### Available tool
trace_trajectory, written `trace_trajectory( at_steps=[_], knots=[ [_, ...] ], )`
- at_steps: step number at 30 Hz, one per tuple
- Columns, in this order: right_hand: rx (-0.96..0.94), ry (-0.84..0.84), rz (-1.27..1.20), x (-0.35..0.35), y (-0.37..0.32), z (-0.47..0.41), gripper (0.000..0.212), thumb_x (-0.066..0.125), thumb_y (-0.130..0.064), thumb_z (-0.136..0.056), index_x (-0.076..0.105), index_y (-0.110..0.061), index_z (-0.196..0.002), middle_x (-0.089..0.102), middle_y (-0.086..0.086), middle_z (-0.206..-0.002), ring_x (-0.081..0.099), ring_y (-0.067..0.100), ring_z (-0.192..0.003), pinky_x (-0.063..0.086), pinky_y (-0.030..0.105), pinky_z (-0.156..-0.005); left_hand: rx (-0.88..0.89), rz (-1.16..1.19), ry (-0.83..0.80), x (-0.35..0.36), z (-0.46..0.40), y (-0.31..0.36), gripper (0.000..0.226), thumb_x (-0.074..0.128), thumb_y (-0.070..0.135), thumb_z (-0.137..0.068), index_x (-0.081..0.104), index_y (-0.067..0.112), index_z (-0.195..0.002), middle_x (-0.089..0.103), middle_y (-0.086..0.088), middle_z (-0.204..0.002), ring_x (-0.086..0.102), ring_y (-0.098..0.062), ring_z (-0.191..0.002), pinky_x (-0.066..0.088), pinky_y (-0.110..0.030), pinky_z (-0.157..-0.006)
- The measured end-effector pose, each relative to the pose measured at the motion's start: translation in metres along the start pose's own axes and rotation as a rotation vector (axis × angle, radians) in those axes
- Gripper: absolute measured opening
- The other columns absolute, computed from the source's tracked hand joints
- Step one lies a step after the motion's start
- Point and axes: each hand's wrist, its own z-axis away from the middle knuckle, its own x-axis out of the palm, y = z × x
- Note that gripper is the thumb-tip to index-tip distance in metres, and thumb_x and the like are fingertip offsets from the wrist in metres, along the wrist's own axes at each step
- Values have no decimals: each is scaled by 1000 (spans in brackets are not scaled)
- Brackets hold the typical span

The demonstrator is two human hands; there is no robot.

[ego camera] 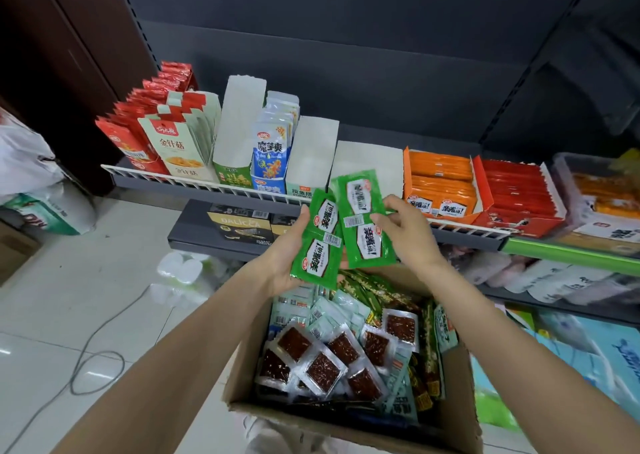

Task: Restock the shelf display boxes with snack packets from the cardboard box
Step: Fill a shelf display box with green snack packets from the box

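A dark grey metal shelf (242,190) with a white wire front rail runs across the view, carrying a row of cardboard display boxes: a red one (128,142) at the far left, a cream one (180,155) printed with orange mushrooms, a blue-and-white one (272,162) full of upright packets, two tall white boxes (315,148), an orange tray (440,183) of flat orange packets and a red tray (516,197) of red packets.

Below, an open brown cardboard box (457,401) holds a loose heap of clear-edged packets with dark red squares (323,370), pale green packets and yellow-green ones.

Above the box, in front of the shelf rail, both bare arms reach forward. The left hand (287,252) lies palm up, its thumb laid over the edge of a green two-packet strip (317,242), which rests on the curled fingers, long axis running up and slightly right, toward the shelf. The right hand (405,232) pinches a second green strip (363,218) between thumb and fingers at its right edge; this strip stands nearly upright, tilted a little left at the top. The two strips sit side by side, edges just touching.
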Motion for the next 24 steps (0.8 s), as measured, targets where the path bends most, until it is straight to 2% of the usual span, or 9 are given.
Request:
trace_trajectory(
  at_steps=[2, 5, 9, 12, 14, 16, 20, 22, 24],
  knots=[
    [-152, -238, 207, -17, -16, -9, 14, 54, -17, -95, 56, -25, -84, 64, 0, -81, 62, 15, -73, 43, 28, -59, -14, -32, -47, -8, -1, 6, 70, 15, 68, -89, 58, 23, -121, 65, -14, -119, 69, -29, -94, 52, -48, -86],
    [-322, -470, 701, -22, -38, -23, 18, 54, -25, -94, 67, -24, -107, 56, -3, -94, 55, 17, -89, 45, 35, -77, -44, -91, -114, -11, -3, 19, 68, 21, 69, -90, 55, 22, -125, 61, -15, -125, 62, -36, -105, 44, -55, -98],
    [-409, -463, 921, 6, -63, -32, 22, 61, -32, -90, 67, -24, -109, 64, -3, -103, 59, 17, -96, 46, 32, -76, -108, -254, -240, -9, -8, 30, 59, 56, 62, -80, 58, 19, -121, 59, -21, -121, 62, -37, -100, 41, -59, -99],
    [-396, -321, 787, 15, -62, -40, 19, 68, -28, -84, 65, -18, -99, 61, -2, -94, 59, 19, -89, 45, 31, -73, -117, -344, -280, -19, -11, 36, 57, 74, 43, -76, 55, 18, -124, 62, -19, -121, 65, -36, -102, 42, -56, -100],
    [-330, -244, 568, 15, -54, -46, 28, 76, -27, -76, 63, -16, -98, 54, -5, -91, 57, 13, -85, 47, 30, -76, -91, -396, -288, -23, -13, 40, 35, 62, 12, -88, 52, 13, -122, 63, -20, -119, 65, -36, -102, 44, -55, -98],
    [-250, -141, 345, 13, -44, -51, 44, 81, -26, -71, 60, -21, -110, 51, -6, -102, 54, 10, -92, 45, 25, -82, -86, -423, -285, -28, -18, 46, 36, 48, -8, -90, 50, 9, -122, 64, -21, -118, 64, -38, -102, 48, -52, -95],
    [-51, -272, 193, 2, -25, -61, 75, 74, -26, -80, 33, -32, -142, 42, -7, -126, 43, 5, -116, 39, 15, -90, -109, -568, -284, -28, -29, 70, 36, 46, -12, -86, 53, 8, -115, 72, -9, -100, 70, -24, -88, 58, -35, -76],
    [-5, -350, 93, -2, -19, -68, 69, 72, -20, -82, 35, -31, -140, 52, -4, -122, 52, 7, -114, 46, 10, -83, -112, -675, -274, -22, -34, 84, 30, 44, -14, -87, 54, 11, -102, 74, 1, -82, 71, -14, -70, 57, -25, -61],
    [-27, -264, 99, -4, -18, -75, 58, 74, -20, -80, 46, -28, -131, 62, -4, -113, 61, 12, -105, 50, 18, -80, -121, -741, -313, -14, -44, 97, 23, 51, -5, -90, 54, 10, -107, 73, -4, -94, 71, -20, -80, 57, -27, -62]
  ],
)
